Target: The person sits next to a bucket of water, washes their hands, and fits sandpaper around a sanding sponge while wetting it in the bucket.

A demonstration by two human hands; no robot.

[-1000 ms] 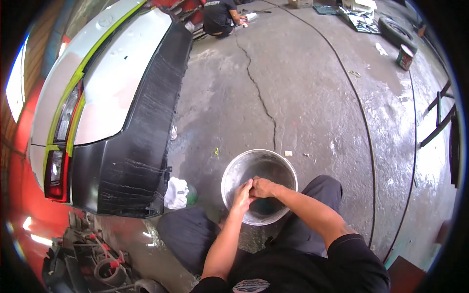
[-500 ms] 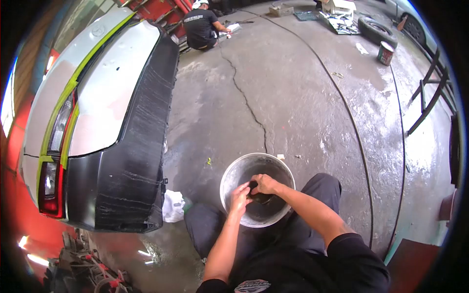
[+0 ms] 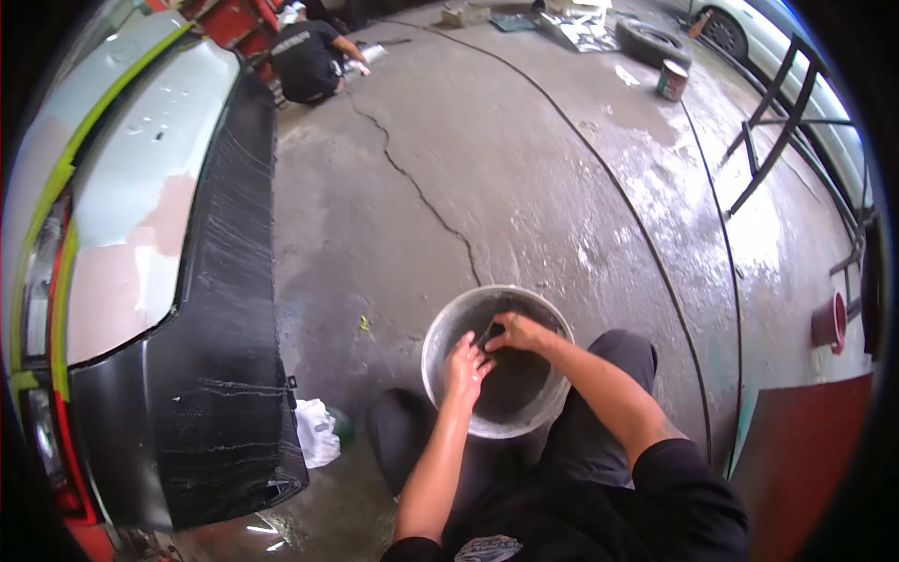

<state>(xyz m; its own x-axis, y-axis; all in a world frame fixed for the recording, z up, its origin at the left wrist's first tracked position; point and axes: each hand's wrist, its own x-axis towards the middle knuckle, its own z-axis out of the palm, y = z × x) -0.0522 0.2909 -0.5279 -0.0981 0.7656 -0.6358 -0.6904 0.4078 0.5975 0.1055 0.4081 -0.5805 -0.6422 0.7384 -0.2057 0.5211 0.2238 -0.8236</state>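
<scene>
A round, pale-rimmed bucket (image 3: 434, 398) stands on the floor between my knees, with dark water or a dark bottom inside. Over its opening, my right hand (image 3: 518, 334) has its fingers closed on a small, dark, thin piece (image 3: 486, 334), whose kind I cannot make out. My left hand (image 3: 463, 370) is on the near left side of the piece, palm turned partly up and wet, its fingers apart and close to the right fingertips.
To my left is a car's rear with a black bumper (image 3: 225, 375) and yellow-green tape. White cloth (image 3: 316, 433) lies beside it. A person (image 3: 307, 56) crouches at the far left. Dark hoses (image 3: 626, 178) cross the wet floor; a can (image 3: 671, 81), tyre (image 3: 653, 42) and black stand (image 3: 787, 103) are right.
My view has turned right, so the car and crouching person sit farther left. Over the bucket, my left fingers have spread away from the dark piece, while my right hand stays on it.
</scene>
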